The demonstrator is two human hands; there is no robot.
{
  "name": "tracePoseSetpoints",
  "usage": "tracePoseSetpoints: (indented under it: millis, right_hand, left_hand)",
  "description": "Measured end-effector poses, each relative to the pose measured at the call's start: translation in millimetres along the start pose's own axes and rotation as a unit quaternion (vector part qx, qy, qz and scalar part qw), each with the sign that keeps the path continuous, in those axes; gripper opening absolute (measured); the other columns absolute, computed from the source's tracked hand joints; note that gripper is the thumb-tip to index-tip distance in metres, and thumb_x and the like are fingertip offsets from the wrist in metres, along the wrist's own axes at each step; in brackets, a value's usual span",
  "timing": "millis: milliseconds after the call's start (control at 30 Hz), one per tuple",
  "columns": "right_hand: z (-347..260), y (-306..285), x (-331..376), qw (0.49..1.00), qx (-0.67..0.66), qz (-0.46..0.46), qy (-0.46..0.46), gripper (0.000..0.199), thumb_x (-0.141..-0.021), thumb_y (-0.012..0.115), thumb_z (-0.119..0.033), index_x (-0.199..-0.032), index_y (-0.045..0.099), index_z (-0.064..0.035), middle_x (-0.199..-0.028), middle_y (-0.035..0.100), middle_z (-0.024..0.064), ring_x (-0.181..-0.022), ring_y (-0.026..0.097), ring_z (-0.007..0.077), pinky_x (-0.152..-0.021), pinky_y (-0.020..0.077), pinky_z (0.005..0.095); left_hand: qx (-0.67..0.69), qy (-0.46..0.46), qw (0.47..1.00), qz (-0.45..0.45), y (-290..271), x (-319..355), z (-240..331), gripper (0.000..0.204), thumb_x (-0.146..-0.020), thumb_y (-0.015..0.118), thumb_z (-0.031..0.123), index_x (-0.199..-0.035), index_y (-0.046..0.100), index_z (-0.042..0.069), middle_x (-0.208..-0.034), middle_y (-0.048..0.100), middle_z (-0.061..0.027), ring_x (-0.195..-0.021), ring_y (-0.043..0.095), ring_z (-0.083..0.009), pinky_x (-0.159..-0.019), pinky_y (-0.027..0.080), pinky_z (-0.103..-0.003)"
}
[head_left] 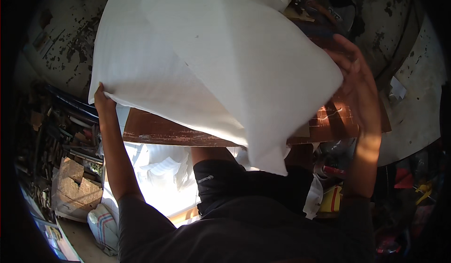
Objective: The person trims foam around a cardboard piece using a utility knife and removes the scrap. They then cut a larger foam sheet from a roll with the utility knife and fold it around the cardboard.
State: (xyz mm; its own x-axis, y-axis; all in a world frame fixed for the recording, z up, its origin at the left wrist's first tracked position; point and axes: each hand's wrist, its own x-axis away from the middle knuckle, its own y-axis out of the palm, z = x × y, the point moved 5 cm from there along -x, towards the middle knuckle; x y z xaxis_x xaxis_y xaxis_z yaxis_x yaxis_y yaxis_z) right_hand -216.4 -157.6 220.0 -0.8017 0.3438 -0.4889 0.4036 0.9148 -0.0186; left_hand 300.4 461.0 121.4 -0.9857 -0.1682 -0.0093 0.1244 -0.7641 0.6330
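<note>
A large, soft white sheet (pixel 197 51) billows over a brown wooden board (pixel 174 130), and its folded-over part hangs down past the near edge. I cannot tell whether it is cloth or thin foam. My left hand (pixel 104 101) pinches the sheet's left corner between thumb and fingers. Beside the sheet's right edge, my right hand (pixel 357 82) is raised with its fingers stretched out and apart, slightly blurred. It is close to the edge, but no grip on it shows. The sheet hides most of the board.
Wood scraps and broken cardboard (pixel 77 183) are piled at the left, near a striped white sack (pixel 103 227). Crumpled white material (pixel 167 166) lies on the bright floor below the board. Dark clothing (pixel 345 9), seemingly another person's, shows at the far right. A yellow object (pixel 330 199) lies near right.
</note>
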Motion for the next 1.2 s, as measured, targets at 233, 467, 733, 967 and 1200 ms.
tracePoseSetpoints:
  millis: [233,467,733,967,1200]
  right_hand:
    - [50.3,13.9,5.0,0.987,0.055,-0.14,0.064,0.096,-0.114,0.053,-0.072,-0.178,0.026,-0.0055,-0.159,0.063,0.0261,-0.14,0.068,0.0331,-0.117,0.0531,0.0451]
    - [121.1,60.3,-1.9,0.972,0.056,-0.176,0.143,0.09,-0.113,0.072,-0.046,-0.179,0.024,-0.0084,-0.166,0.052,0.0295,-0.139,0.068,0.0319,-0.117,0.0535,0.0441]
    - [167.1,89.4,-7.4,0.961,0.146,-0.181,0.148,0.098,-0.101,0.089,-0.035,-0.178,0.031,-0.0175,-0.162,0.054,0.031,-0.127,0.072,0.0272,-0.107,0.0608,0.0432]
    - [155.7,113.3,4.0,0.941,0.203,-0.268,0.046,0.076,-0.099,0.087,-0.028,-0.165,0.055,-0.011,-0.149,0.07,0.0203,-0.134,0.069,0.0358,-0.114,0.0557,0.0484]
    - [141.7,124.0,5.1,0.866,0.434,-0.216,-0.123,0.052,-0.097,0.078,-0.007,-0.148,0.069,-0.0134,-0.117,0.079,0.0157,-0.113,0.073,0.0379,-0.102,0.0569,0.0524]
  left_hand:
    - [-0.156,-0.026,0.986,0.046,-147.1,-30.0,-70.8,0.042,-0.117,0.055,0.021,-0.15,0.059,-0.005,-0.149,0.068,-0.0213,-0.142,0.065,-0.0411,-0.129,0.046,-0.062]
    - [0.01,-0.091,0.996,0.008,-122.7,47.7,-75.2,0.047,-0.111,0.061,0.024,-0.151,0.061,-0.001,-0.15,0.069,-0.0177,-0.142,0.064,-0.0398,-0.125,0.048,-0.06]
    - [0.162,0.009,0.983,-0.084,-50.7,181.1,-91.2,0.067,-0.106,0.075,0.038,-0.159,0.056,0.003,-0.162,0.059,-0.0171,-0.154,0.053,-0.0352,-0.133,0.038,-0.053]
    - [0.107,-0.04,0.99,-0.083,0.6,241.4,-140.3,0.064,-0.109,0.074,0.041,-0.156,0.056,0.001,-0.156,0.064,-0.0144,-0.15,0.057,-0.0321,-0.131,0.041,-0.049]
    - [0.152,-0.087,0.97,-0.168,57.7,258.7,-170.1,0.054,-0.109,0.074,0.032,-0.151,0.06,0.003,-0.148,0.068,-0.0134,-0.141,0.064,-0.0294,-0.124,0.052,-0.047]
